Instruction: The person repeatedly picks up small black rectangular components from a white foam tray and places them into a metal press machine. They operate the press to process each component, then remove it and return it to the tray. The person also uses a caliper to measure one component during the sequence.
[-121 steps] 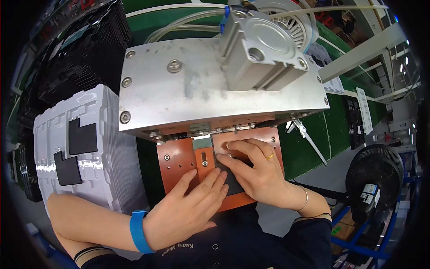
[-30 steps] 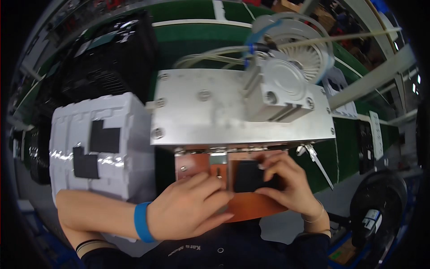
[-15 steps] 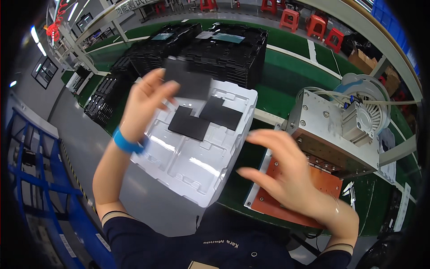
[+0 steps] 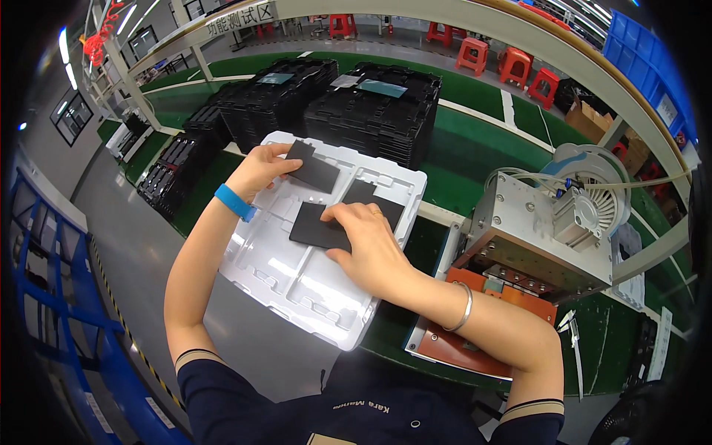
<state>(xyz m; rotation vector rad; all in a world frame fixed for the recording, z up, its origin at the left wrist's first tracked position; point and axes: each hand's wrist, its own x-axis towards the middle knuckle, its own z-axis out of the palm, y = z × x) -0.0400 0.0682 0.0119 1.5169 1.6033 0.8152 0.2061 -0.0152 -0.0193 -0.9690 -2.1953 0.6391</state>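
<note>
A thin black notched plate point(image 4: 314, 170) lies tilted at the far left corner of the white moulded tray point(image 4: 256, 248). My left hand point(image 4: 263, 169) pinches its left edge between thumb and fingers. Nearer to me, a second black plate point(image 4: 315, 227) rests in the tray's middle. My right hand point(image 4: 371, 245) is curled over this plate's right part, fingers at its upper edge and thumb at its lower edge; the exact contact is partly hidden. Behind my right hand, a third black plate point(image 4: 387, 209) sits in the tray, partly covered by the fingers.
Stacks of black trays point(image 4: 371, 111) stand behind the white tray on the green bench. To the right is a metal pneumatic fixture point(image 4: 530, 226) with an orange base plate point(image 4: 456, 348). A blue rack point(image 4: 67, 297) stands at left, and red stools point(image 4: 471, 58) at the back.
My left hand has lowered its black plate onto the tray's far left part. My right hand has moved left from beside the tray onto the middle plate.
</note>
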